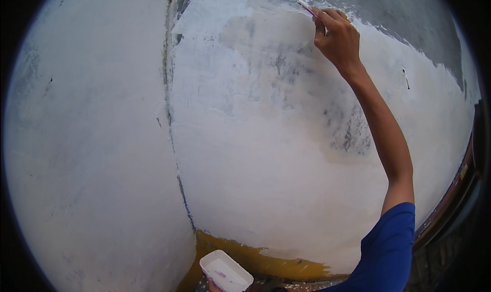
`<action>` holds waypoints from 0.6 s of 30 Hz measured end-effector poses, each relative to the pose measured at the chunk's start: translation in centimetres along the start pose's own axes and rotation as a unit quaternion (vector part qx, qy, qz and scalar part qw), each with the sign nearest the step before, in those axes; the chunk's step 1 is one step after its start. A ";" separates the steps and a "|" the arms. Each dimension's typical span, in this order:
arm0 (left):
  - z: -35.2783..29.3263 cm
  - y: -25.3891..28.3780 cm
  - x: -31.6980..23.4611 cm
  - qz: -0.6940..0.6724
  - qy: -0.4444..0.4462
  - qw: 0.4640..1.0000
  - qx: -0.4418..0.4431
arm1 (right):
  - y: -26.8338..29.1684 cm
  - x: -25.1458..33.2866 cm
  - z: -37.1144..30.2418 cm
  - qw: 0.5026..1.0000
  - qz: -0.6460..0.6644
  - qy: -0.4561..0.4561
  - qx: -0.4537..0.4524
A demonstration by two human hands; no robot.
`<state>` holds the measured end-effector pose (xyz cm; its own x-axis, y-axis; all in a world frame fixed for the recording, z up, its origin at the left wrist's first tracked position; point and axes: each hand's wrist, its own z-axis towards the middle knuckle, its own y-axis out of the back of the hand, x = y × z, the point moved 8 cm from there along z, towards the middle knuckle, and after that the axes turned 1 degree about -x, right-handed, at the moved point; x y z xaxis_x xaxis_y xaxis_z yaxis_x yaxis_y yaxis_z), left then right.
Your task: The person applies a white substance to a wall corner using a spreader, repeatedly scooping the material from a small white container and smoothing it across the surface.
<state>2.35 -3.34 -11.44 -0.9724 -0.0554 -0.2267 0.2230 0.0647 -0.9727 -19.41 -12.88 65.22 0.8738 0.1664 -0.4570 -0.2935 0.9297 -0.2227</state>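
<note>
A slim paintbrush (308, 8) is pinched in the fingertips of the raised right hand (337, 35), its tip at the ragged border between white coating and a grey patch (414, 18) high on the wall (255, 164). The left hand (213, 286), mostly hidden, grips a white rectangular tub (236, 264) of white paint near the lower edge. A blue sleeve (391, 236) covers the right upper arm. Dark smudges (353, 131) mark the wall, an ochre band (281, 264) lines its foot, and a rough corner seam (168, 72) borders the whitish left-hand wall (87, 164).
</note>
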 end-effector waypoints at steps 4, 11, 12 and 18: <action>-0.6 0.9 0.2 -0.027 0.017 0.990 -0.138 | -2.7 -1.9 1.8 0.983 -0.179 -0.030 0.034; -1.2 1.6 0.8 -0.029 0.038 0.991 -0.128 | -9.2 12.4 -2.0 0.983 -0.045 0.113 0.137; -1.1 2.2 0.9 -0.017 0.037 0.992 -0.124 | -8.9 12.7 -2.0 0.984 -0.019 0.129 0.118; -2.4 -2.1 -0.9 0.072 -0.025 0.984 -0.159 | -5.9 4.1 3.6 0.996 -0.070 0.045 0.031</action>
<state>2.62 -1.04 -9.05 -0.9258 -0.0719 -0.3710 0.3177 0.3837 -0.8671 -12.66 -16.51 67.76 0.8651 0.0051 -0.5016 -0.1435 0.9607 -0.2377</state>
